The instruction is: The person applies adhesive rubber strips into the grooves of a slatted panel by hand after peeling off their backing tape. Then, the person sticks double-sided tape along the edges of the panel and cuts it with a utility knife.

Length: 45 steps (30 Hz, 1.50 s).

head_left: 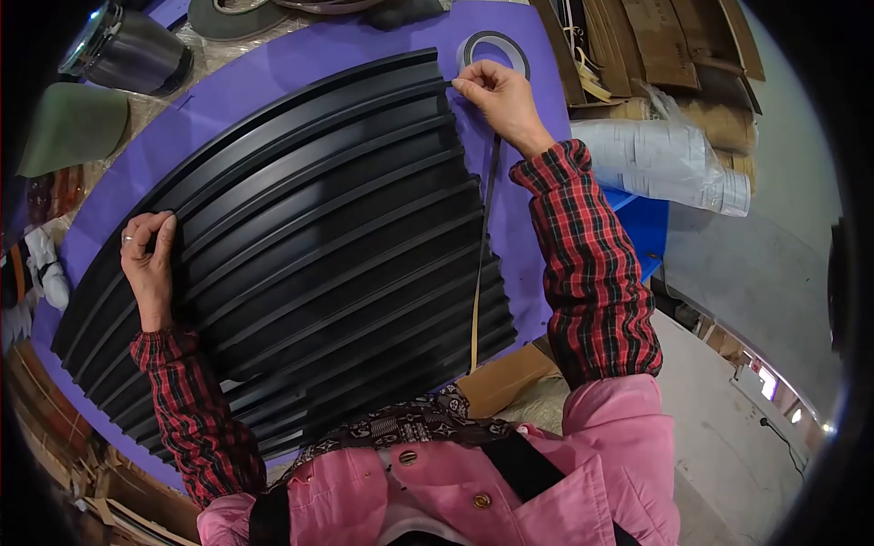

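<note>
Long black ribbed strips (319, 196) lie side by side across a purple mat (537, 55). My left hand (148, 246) rests at the left part of the upper strips, thumb and fingertips closed together; what they hold, if anything, is too small to make out. At the strips' upper right end, my right hand (499, 96) pinches a thin dark tape between thumb and forefinger. A narrow tape (485, 237) trails from below that hand down along the strips' right ends. Just behind the right hand lies a tape roll (472, 44), partly covered by it.
A metal cylinder (132, 55) and a green sheet (77, 127) sit at the upper left. Another large roll (232, 20) lies at the top. Cardboard pieces (655, 41) and a plastic-wrapped roll (651, 150) are at the right, near a blue object (645, 232).
</note>
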Each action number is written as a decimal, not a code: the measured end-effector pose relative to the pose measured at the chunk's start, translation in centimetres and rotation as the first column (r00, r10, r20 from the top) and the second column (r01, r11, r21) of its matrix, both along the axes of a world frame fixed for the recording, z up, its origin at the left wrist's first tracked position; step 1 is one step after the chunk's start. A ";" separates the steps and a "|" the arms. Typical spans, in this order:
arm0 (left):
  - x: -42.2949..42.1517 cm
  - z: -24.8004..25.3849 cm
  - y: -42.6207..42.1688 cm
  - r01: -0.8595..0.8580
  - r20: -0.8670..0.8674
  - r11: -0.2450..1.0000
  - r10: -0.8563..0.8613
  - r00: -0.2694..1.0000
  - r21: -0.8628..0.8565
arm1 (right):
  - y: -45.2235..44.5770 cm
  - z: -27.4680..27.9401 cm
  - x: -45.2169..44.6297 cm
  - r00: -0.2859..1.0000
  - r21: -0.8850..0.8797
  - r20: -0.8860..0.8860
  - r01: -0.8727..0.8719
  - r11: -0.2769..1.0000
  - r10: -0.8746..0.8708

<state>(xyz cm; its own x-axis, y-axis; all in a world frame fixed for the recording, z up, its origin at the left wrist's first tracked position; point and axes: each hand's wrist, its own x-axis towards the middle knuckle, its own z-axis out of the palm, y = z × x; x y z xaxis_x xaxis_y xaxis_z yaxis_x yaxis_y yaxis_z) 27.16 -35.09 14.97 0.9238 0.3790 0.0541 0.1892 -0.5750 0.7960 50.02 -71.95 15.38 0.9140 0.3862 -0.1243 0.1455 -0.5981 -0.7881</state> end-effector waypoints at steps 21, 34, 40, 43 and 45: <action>9.8 3.5 -12.2 0.263 0.158 0.930 -0.309 0.938 0.257 | 1.7 1.2 -0.7 0.907 -0.364 0.291 -0.190 0.912 0.305; 17.1 -0.6 -23.1 0.063 0.176 0.954 -0.118 0.977 0.292 | 2.1 -1.0 -2.8 0.672 -0.204 0.734 0.077 0.976 0.101; 16.4 -0.5 -22.5 0.124 0.236 0.939 -0.206 0.950 0.321 | 5.3 4.6 -6.7 0.993 0.493 0.077 0.044 0.869 -0.094; 15.3 -1.1 -21.9 0.249 0.504 0.965 -0.178 0.845 -0.077 | 7.0 7.7 -7.0 0.979 0.815 -0.202 0.159 0.558 0.016; 12.7 2.4 -20.4 0.427 0.304 0.661 -0.301 0.904 -0.617 | 7.4 8.8 -7.3 0.986 0.848 -0.162 0.126 0.514 0.026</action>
